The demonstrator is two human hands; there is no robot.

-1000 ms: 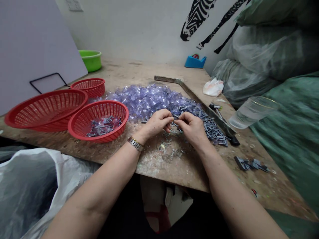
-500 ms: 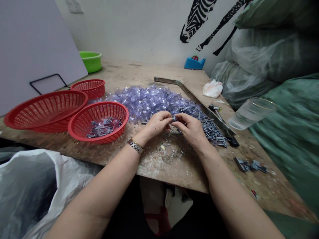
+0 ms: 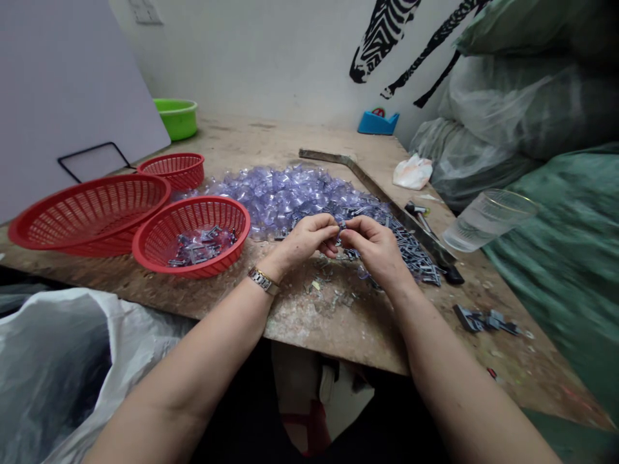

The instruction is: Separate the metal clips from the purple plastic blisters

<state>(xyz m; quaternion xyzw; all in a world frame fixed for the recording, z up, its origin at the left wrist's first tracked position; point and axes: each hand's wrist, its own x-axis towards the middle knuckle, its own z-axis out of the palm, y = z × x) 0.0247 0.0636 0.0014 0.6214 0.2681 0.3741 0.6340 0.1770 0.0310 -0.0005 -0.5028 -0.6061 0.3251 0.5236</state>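
Observation:
Close together over the front of the table, my left hand (image 3: 313, 237) and my right hand (image 3: 372, 246) pinch a small plastic part (image 3: 342, 225) between their fingertips. Fingers cover most of it, so its exact kind is hidden. Just behind the hands spreads a heap of clear purplish plastic pieces (image 3: 285, 193). Dark grey plastic parts (image 3: 418, 258) lie in a pile to the right, partly behind my right hand. To the left, a red basket (image 3: 145, 248) holds several grey and clear pieces (image 3: 203, 245).
Two more red baskets (image 3: 87, 241) (image 3: 193, 174) stand at the left. A metal bar (image 3: 372, 187) borders the pile on the right, near a glass of water (image 3: 476, 225). Grey blocks (image 3: 483, 320) lie front right. A white bag (image 3: 130, 328) hangs below the table's left edge.
Both hands have shifted slightly and turned the small part between the fingertips. A clear piece now shows beneath my right hand. The baskets and heap look the same.

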